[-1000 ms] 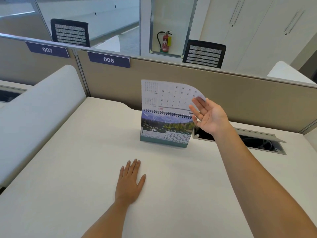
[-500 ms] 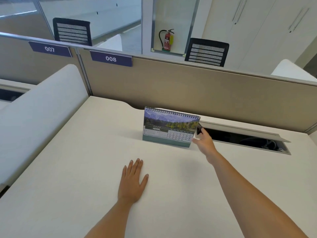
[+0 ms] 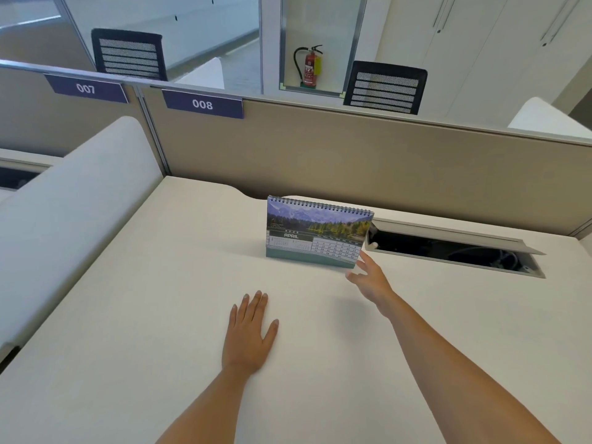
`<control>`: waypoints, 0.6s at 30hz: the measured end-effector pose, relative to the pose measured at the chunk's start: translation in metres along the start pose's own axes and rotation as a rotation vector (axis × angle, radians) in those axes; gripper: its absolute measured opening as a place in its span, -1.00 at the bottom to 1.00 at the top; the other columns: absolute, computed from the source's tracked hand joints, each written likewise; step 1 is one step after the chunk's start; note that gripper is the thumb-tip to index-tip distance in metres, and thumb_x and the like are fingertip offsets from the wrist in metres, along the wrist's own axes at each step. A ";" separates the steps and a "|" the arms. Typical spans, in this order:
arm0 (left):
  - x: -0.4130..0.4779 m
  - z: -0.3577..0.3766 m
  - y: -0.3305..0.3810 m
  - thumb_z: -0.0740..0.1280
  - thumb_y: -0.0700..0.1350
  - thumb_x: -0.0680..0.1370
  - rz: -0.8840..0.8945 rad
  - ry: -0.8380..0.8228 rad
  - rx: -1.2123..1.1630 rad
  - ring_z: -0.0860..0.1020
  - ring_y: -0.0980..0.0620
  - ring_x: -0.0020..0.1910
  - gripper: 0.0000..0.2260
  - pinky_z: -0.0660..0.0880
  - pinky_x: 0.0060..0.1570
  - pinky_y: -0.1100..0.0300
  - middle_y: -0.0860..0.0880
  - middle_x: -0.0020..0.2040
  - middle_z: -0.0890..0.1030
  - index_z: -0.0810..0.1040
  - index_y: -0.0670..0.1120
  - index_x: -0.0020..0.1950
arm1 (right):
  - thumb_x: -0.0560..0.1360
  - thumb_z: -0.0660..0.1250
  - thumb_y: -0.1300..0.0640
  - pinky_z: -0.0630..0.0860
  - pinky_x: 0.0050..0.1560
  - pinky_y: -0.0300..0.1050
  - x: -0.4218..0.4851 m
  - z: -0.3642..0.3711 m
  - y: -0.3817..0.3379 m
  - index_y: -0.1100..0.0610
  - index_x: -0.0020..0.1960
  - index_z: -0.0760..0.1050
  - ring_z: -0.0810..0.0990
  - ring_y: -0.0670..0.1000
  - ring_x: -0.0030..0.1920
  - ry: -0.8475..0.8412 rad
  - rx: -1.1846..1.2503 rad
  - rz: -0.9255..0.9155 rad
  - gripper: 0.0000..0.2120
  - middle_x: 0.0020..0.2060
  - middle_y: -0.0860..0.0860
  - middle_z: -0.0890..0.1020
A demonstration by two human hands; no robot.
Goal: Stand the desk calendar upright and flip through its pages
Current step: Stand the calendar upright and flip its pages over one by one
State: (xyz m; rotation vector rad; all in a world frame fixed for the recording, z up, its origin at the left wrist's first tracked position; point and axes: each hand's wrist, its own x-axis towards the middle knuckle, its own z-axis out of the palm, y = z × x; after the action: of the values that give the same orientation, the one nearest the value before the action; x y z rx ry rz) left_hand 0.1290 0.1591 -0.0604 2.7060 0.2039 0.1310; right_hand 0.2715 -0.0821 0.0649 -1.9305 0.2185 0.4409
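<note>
The left hand lies flat, palm down, on the white bench, fingers together and thumb splayed, gripping nothing. The right hand reaches forward on a straight arm, its fingers loosely spread and empty, fingertips at the lower right corner of the desk calendar; whether they touch it is unclear. The calendar stands upright toward the back of the bench, showing April, just left of an open cable tray and before the beige partition.
</note>
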 end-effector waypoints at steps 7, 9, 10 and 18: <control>0.000 0.001 0.000 0.00 0.19 0.59 0.000 0.010 -0.005 -0.04 0.06 0.55 -0.44 -0.17 0.48 0.09 0.10 0.56 0.11 0.10 0.03 0.56 | 0.41 0.48 0.10 0.51 -0.01 -0.07 -0.005 0.006 0.012 0.09 0.10 0.55 0.60 0.06 0.04 0.274 -0.043 -0.076 -0.71 0.05 0.02 0.65; 0.000 0.001 0.000 0.00 0.20 0.59 0.000 0.014 -0.005 -0.04 0.06 0.55 -0.44 -0.17 0.48 0.09 0.10 0.56 0.11 0.10 0.03 0.56 | 0.37 0.52 0.01 0.54 -0.09 -0.03 -0.005 0.006 0.014 0.11 -0.06 0.57 0.63 0.07 -0.06 0.311 -0.057 -0.063 -0.75 -0.16 -0.02 0.65; 0.000 0.001 0.000 0.00 0.20 0.59 -0.001 0.014 -0.004 -0.04 0.06 0.55 -0.44 -0.18 0.48 0.09 0.10 0.56 0.12 0.10 0.03 0.56 | 0.35 0.52 -0.03 0.55 -0.10 -0.01 -0.006 0.007 0.015 0.11 -0.11 0.58 0.64 0.06 -0.10 0.319 -0.068 -0.047 -0.74 -0.21 -0.03 0.65; 0.000 0.001 0.000 0.00 0.19 0.59 0.004 0.018 0.000 -0.01 0.04 0.54 -0.44 -0.19 0.48 0.11 0.08 0.56 0.13 0.11 0.01 0.56 | 0.40 0.46 -0.09 0.35 -0.28 -0.13 -0.013 0.005 0.012 0.08 -0.18 0.63 0.54 0.05 -0.27 0.311 -0.146 -0.028 -0.77 -0.25 -0.01 0.67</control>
State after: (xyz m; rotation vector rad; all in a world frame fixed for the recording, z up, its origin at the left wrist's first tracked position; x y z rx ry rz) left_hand 0.1286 0.1590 -0.0612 2.7060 0.2044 0.1562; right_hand 0.2551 -0.0830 0.0585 -2.1388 0.3682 0.1386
